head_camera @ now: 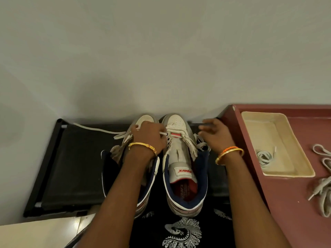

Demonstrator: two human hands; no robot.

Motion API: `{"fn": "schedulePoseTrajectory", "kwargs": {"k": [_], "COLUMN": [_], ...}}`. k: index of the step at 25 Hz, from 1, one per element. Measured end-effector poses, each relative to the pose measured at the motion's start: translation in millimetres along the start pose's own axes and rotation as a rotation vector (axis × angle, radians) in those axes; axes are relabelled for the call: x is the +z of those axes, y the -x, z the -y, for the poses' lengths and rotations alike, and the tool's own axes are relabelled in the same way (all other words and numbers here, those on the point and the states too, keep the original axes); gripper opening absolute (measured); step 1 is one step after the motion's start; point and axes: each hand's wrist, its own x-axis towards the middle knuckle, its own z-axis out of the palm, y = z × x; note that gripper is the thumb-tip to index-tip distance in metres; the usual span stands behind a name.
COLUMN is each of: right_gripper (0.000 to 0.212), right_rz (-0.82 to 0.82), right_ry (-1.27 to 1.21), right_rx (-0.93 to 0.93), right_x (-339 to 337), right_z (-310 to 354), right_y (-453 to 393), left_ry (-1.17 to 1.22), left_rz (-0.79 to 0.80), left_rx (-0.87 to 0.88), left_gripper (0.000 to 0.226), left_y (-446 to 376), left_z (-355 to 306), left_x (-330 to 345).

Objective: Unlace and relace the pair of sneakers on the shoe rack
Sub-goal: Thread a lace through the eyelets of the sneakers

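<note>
Both forearms are bare, with no sleeves showing. The left hand (149, 135) has a single gold bangle (142, 146) at the wrist, with small coloured beadwork on one part of it. The right hand (215, 136) wears two bangles (230, 154) stacked together, one orange and one gold.

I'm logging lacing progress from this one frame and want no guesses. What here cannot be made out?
All in the head view:
- Left sneaker eyelets and tongue: covered by the left hand and forearm.
- Right hand fingertips: whether they pinch lace is unclear.
- Loose laces on the maroon surface: cut off by the right edge.
- Lace in tray: too small to count.
</note>
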Motion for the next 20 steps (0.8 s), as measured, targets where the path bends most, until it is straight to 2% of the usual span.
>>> {"fn": "schedulePoseTrajectory", "kwargs": {"k": [2,5,7,10,14,16,18,20], "right_gripper": [0.03,0.005,0.02,0.019,0.023,0.029,0.032,0.032], "right_rz": [0.171,0.197,0.233,0.326,0.295,0.346,0.35,0.245], "right_ry": [0.22,0.459,0.485,0.451,0.556,0.603,0.527,0.182], "right_rx": [-0.014,0.072,0.123,0.123,0.036,0.082,0.172,0.211], "right_x": [15.3,17.2,9.1,5.2,7.5,11.8,14.2,8.4], "right_z": [0.9,1.4,-2.9,-4.8,-4.2,-1.0,4.7,13.1], "right_y": [-0.2,-5.2,-7.8,-2.9,-4.7,-3.6,-1.5,-2.4], "left_ry": [-0.059,-0.03,-0.001,0.03,0.068,0.079,0.081,0.059], "left_rz": [0.04,0.015,-0.012,-0.034,-0.047,-0.047,-0.051,-0.062], "left_rx": [-0.012,-0.053,-0.075,-0.091,-0.099,-0.094,-0.1,-0.096], "left_gripper": [0.021,0.016,0.015,0.015,0.014,0.014,0.012,0.011], "left_y": [-2.6,-5.7,-7.1,-7.2,-8.6,-9.3,-9.6,-9.0], "left_z": [-5.0,-2.1,-0.2,1.2,4.7,7.5,9.2,7.9], "left_x": [3.9,5.0,5.6,7.9,11.9,14.3,15.4,14.7]}}
